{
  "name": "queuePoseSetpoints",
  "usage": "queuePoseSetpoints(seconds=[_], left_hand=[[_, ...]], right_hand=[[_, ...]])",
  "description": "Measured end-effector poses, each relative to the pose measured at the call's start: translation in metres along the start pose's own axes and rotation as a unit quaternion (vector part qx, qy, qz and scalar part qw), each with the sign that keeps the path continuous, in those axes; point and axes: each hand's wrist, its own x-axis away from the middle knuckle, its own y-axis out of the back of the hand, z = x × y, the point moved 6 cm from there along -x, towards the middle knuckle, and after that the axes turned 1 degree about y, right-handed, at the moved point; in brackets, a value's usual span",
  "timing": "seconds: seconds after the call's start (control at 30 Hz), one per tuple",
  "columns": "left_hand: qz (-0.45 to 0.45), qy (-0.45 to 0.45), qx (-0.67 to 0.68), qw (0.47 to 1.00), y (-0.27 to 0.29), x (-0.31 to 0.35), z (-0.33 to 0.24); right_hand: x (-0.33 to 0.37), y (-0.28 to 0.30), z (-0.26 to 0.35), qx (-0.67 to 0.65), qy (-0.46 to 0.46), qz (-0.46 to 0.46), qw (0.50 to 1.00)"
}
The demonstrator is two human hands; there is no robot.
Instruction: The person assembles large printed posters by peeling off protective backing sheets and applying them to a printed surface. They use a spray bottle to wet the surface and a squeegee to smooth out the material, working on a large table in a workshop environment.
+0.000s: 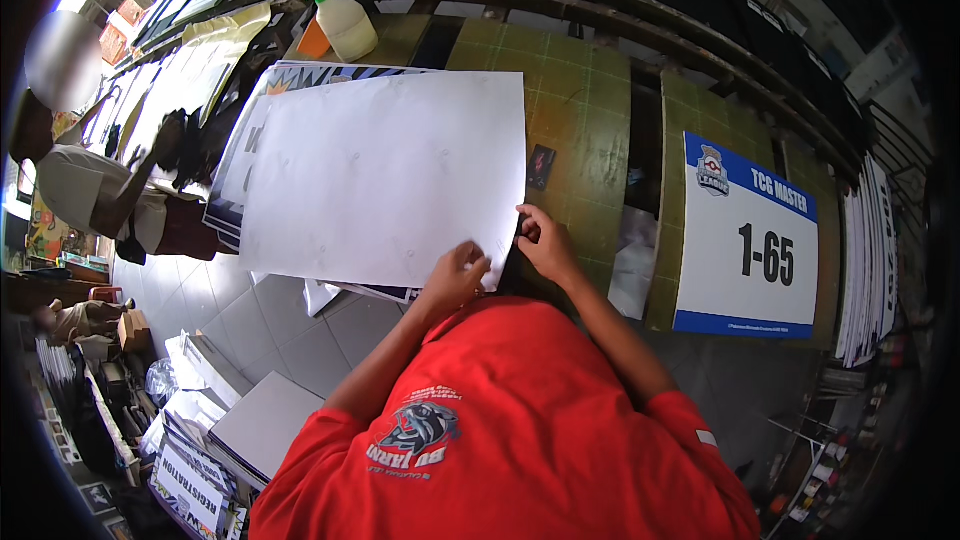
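A large, smooth white sheet, rectangular with faint small dimples, lies in front of me over a stack of printed boards on the olive-green, grid-lined counter. My left hand is bunched narrow at the sheet's near right corner; my right hand curls at its right edge. I cannot tell whether either grips it. Beyond the sheet stands a rounded, translucent spray bottle; right of it lie a small dark rectangle and, farther off, a flat blue-and-white board.
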Motion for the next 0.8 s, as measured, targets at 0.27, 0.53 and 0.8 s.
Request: queuePoseSetpoints(seconds=[0.27,0.53,0.8], left_hand=[[-0.019,-0.075,-0.250,0.965,-0.013,-0.061,-0.044],[-0.016,-0.113,-0.087,0.990,-0.014,-0.059,-0.029],[-0.051,-0.070,-0.031,0.996,-0.007,-0.056,-0.020]], right_hand=[[-0.002,-0.001,0.034,0.008,0.076,-0.020,0.997],[-0.001,-0.009,0.018,-0.052,0.027,-0.013,0.998],[0.004,-0.003,0.015,-0.033,0.008,-0.013,0.999]])
